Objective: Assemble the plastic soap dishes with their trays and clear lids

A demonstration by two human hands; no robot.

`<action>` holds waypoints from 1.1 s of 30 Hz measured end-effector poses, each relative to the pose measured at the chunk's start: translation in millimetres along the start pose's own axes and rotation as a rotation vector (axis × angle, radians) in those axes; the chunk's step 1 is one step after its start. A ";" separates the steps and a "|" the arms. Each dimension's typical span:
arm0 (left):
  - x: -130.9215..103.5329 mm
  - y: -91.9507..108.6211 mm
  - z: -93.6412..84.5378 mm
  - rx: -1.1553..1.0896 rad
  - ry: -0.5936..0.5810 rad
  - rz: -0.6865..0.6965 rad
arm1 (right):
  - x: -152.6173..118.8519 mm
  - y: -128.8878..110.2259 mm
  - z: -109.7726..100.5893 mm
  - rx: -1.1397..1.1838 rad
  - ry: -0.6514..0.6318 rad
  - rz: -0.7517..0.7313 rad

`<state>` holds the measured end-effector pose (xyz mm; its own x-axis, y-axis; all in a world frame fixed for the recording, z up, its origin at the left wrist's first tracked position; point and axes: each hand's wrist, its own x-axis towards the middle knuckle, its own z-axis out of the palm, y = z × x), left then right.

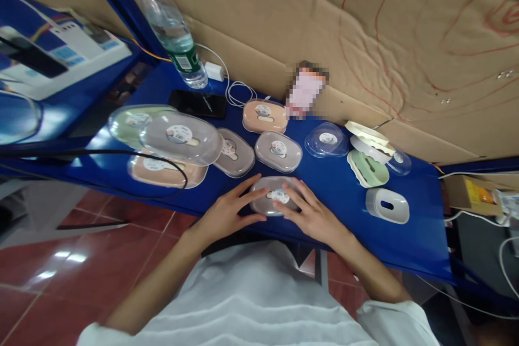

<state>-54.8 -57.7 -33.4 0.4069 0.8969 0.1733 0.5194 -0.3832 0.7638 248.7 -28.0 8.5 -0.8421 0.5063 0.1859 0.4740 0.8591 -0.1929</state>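
A grey oval box with a clear lid and a round label point(263, 206) lies at the table's near edge. My left hand point(233, 206) is at its left end, fingers spread, with fingertips on the lid and the thumb along the near side. From the right end, my right hand point(310, 211) reaches over the lid with its fingers apart and their tips touching the top. Just beyond sits another grey lidded box point(279, 151). An orange lidded box point(265, 115) stands behind that one, and a further grey box point(233, 152) lies to the left.
Clear-lidded boxes point(182, 138) are piled on the left. To the right are clear lids point(326, 139), cream and green scalloped pieces point(368, 168) and a white slotted holder point(387, 205). A water bottle point(174, 32), phone point(197, 103) and cable point(239, 92) stand before the cardboard wall point(259, 38).
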 end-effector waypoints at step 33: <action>-5.8 5.8 5.3 0.106 0.047 0.127 | -6.3 16.3 6.6 0.222 0.017 0.099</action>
<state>-50.2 -66.3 -33.2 0.4400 0.8481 0.2951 0.5436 -0.5131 0.6642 260.0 -17.7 -2.1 -0.7888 0.5903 0.1714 0.4844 0.7686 -0.4179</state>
